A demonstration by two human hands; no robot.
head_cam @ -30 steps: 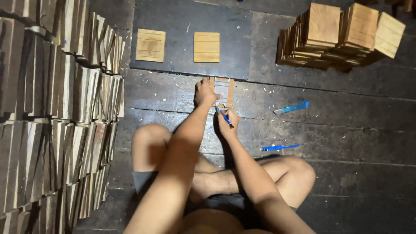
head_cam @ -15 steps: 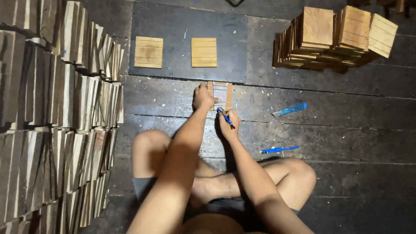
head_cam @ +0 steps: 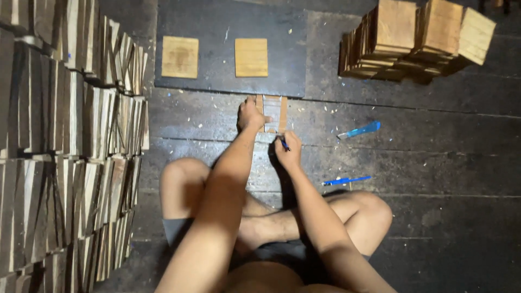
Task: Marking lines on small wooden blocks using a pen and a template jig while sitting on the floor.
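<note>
While left hand point(head_cam: 251, 115) steadies wood piece point(head_cam: 273, 106), right hand point(head_cam: 288, 152) seemingly grips pen point(head_cam: 284, 144).

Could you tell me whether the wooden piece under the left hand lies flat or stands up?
Flat: the wooden piece lies face-up on the floor.

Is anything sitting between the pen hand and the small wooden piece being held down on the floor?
Nothing visible does. The right hand holds a blue pen right at the near edge of the small wooden piece, which the left hand presses down. Only wood chips lie around.
</note>
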